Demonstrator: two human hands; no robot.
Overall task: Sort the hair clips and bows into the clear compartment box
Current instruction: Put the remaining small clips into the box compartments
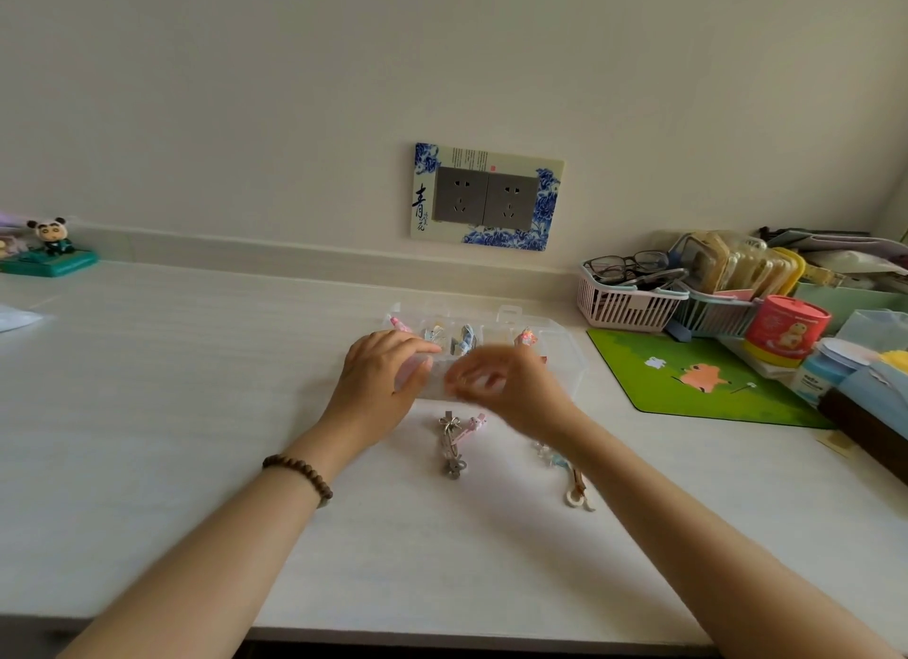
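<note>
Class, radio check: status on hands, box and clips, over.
Left hand resting on clear plastic compartment box. Right hand blurred over it, grip unclear. Several hair clips loose on white table.

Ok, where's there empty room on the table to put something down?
The big bare stretch of table left of the left hand, running back to the toy figure. Also the near strip between the forearms, below the loose clips. Crowded: the right side, with the green mat, baskets and red tub.

Your L hand (383,371): palm down, fingers straightish, pointing right. Your R hand (516,388): blurred, fingers curled, grip unclear. Forearms converge.
</note>
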